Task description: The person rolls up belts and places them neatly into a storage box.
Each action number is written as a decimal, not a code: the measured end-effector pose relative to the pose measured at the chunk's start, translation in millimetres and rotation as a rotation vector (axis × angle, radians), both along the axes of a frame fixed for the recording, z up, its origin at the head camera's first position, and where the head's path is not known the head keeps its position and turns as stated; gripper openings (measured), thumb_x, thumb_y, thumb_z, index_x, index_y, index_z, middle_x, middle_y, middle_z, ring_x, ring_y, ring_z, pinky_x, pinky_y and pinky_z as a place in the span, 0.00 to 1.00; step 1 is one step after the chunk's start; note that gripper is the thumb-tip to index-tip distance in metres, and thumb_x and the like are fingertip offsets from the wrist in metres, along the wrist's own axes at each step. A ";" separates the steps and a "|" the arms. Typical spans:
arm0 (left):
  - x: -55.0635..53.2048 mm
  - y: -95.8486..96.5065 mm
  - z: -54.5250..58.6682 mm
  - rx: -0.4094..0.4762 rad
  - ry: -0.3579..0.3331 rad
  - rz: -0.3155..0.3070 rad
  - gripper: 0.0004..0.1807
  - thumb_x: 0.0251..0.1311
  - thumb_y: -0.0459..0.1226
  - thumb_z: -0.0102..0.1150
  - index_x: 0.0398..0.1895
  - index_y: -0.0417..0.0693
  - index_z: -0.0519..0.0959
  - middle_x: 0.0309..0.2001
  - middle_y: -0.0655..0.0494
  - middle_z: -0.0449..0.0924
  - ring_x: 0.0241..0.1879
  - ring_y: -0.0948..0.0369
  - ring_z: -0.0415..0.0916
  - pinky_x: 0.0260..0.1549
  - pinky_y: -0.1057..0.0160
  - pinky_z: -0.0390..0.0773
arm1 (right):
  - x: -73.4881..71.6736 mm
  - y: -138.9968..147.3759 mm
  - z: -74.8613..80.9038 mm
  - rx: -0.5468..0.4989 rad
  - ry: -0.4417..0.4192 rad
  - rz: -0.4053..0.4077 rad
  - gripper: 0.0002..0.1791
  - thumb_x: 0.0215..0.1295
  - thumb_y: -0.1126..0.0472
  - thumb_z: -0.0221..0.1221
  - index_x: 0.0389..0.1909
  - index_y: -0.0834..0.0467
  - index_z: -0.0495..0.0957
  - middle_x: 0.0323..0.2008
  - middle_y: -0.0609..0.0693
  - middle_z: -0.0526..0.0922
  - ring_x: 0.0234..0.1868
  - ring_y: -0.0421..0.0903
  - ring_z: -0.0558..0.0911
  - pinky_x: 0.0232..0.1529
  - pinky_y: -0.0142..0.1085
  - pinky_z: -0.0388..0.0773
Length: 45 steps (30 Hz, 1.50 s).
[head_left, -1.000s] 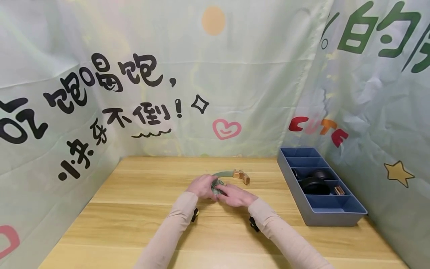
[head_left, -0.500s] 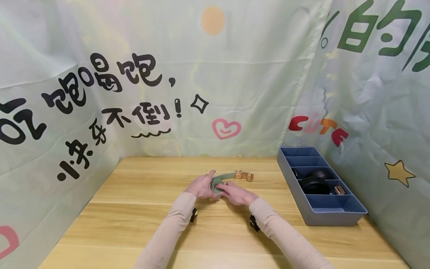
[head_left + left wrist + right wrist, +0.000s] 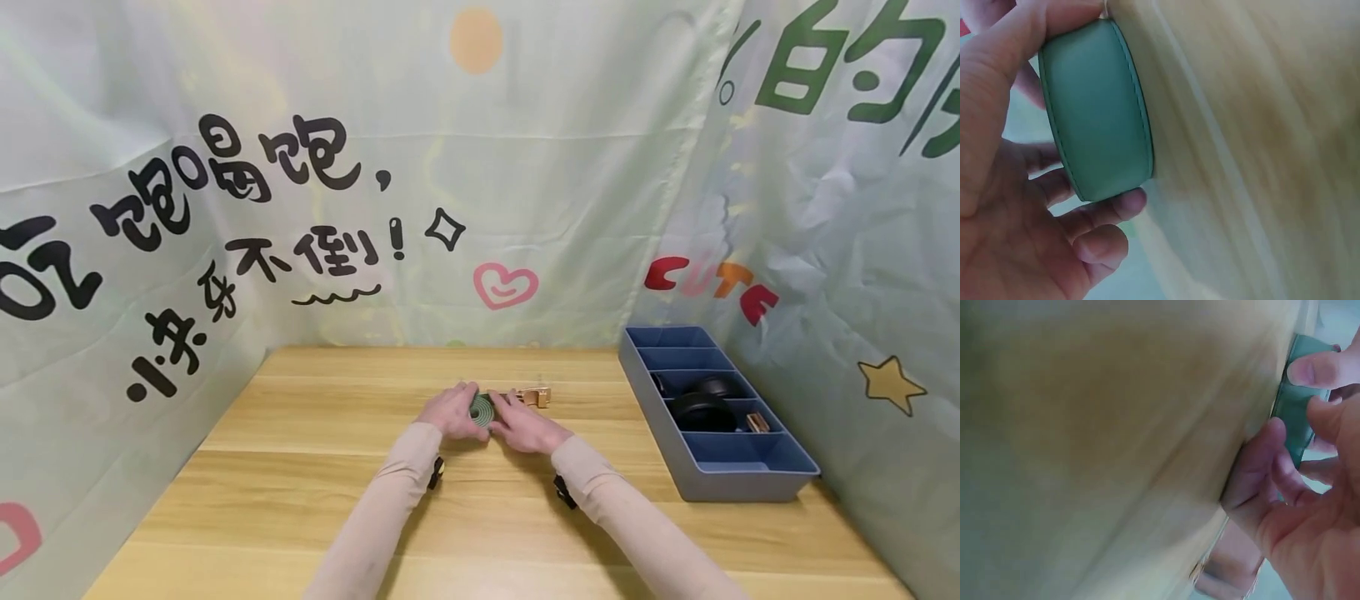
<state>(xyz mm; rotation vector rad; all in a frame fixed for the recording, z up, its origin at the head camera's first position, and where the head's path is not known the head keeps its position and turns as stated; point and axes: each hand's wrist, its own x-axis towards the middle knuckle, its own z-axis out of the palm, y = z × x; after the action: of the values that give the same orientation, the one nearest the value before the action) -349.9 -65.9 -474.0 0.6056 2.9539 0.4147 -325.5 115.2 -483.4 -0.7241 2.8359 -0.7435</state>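
A green belt (image 3: 482,411), wound into a flat coil, stands on edge on the wooden table between both hands. My left hand (image 3: 452,412) grips the coil from the left, thumb and fingers curled round it. In the left wrist view, the belt's stitched outer wrap (image 3: 1094,112) shows close up. My right hand (image 3: 527,425) holds the coil from the right, with thumb and fingertips against the strap (image 3: 1294,409) in the right wrist view. The gold buckle (image 3: 538,397) sticks out to the right behind the right hand, the strap leading to it partly hidden by the fingers.
A blue-grey divided box (image 3: 738,488) stands at the right of the wooden table (image 3: 315,500). Rounded black items (image 3: 703,413) and a small gold piece (image 3: 757,422) lie in its compartments. A printed cloth (image 3: 570,208) hangs behind and at the sides.
The buckle end first swung out straight to the right, then drew in close to the coil. My right fingers moved from the coil's middle to its right side.
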 end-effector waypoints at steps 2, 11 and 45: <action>-0.1 -1.0 1.0 -0.009 0.004 -0.001 0.49 0.40 0.57 0.71 0.69 0.55 0.66 0.64 0.40 0.70 0.53 0.46 0.76 0.52 0.45 0.76 | -1.3 -1.8 2.2 0.020 -0.022 0.003 0.36 0.76 0.53 0.48 0.77 0.60 0.47 0.72 0.73 0.52 0.74 0.68 0.54 0.70 0.60 0.54; -0.3 -1.2 -4.0 -0.072 0.081 0.016 0.45 0.42 0.68 0.62 0.61 0.55 0.70 0.52 0.45 0.75 0.39 0.51 0.76 0.39 0.53 0.78 | -0.7 -5.7 -0.3 -0.043 -0.009 0.009 0.32 0.75 0.62 0.48 0.74 0.68 0.51 0.67 0.70 0.66 0.67 0.61 0.70 0.68 0.53 0.65; 7.9 2.0 0.2 0.196 -0.046 0.146 0.42 0.57 0.63 0.60 0.68 0.47 0.69 0.58 0.41 0.76 0.56 0.47 0.71 0.51 0.49 0.75 | -14.2 4.8 9.7 -0.310 -0.029 -0.263 0.11 0.68 0.63 0.58 0.33 0.61 0.88 0.18 0.50 0.83 0.15 0.45 0.81 0.17 0.33 0.78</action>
<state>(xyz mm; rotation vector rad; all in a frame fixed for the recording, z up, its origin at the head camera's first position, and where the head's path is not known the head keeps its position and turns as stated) -342.0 -63.8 -473.8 0.3930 2.9446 0.7288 -339.8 120.0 -473.7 -0.3689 2.8536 -1.2416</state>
